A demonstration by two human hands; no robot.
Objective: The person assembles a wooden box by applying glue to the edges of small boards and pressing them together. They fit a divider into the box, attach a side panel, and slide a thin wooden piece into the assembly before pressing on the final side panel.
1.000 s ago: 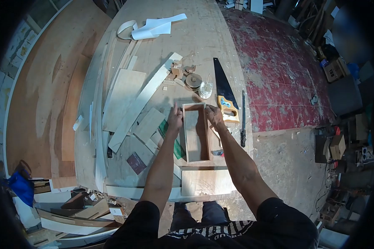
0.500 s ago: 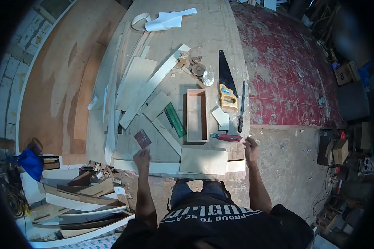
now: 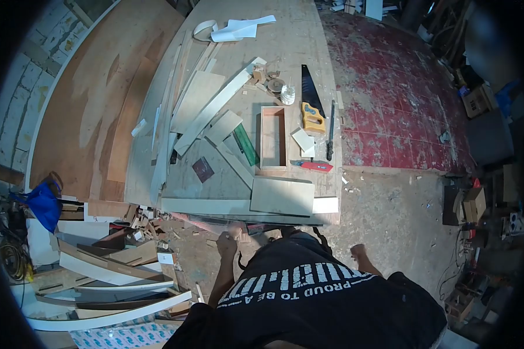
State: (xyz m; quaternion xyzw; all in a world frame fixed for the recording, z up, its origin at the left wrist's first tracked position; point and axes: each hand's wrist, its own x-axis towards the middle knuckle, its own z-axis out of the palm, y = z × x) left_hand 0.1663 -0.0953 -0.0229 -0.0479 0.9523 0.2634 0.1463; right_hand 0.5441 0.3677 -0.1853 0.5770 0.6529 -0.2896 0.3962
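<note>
My left hand (image 3: 227, 243) hangs just off the table's near edge, close to my body; its fingers are smeared by motion. My right hand (image 3: 359, 252) is beside my right hip, over the floor, fingers curled in with nothing visible in them. On the table, a shallow open wooden box (image 3: 273, 138) stands in front of me. A red utility knife (image 3: 315, 166) lies at its lower right, near two small pale wood pieces (image 3: 304, 141). A square of brown sandpaper (image 3: 202, 170) rests to the left. A flat pale board (image 3: 282, 196) lies at the near edge.
A handsaw (image 3: 313, 117) and a dark slim tool (image 3: 330, 131) lie at the table's right. A green strip (image 3: 246, 146), pale boards (image 3: 218, 107), tape rolls (image 3: 275, 86) and a small white jar (image 3: 287, 95) are around the box. Offcuts (image 3: 116, 276) fill the lower left.
Both hands have drawn back from over the table's near edge toward my body. The view has shifted, so the table sits higher in it. Objects on the table appear unmoved.
</note>
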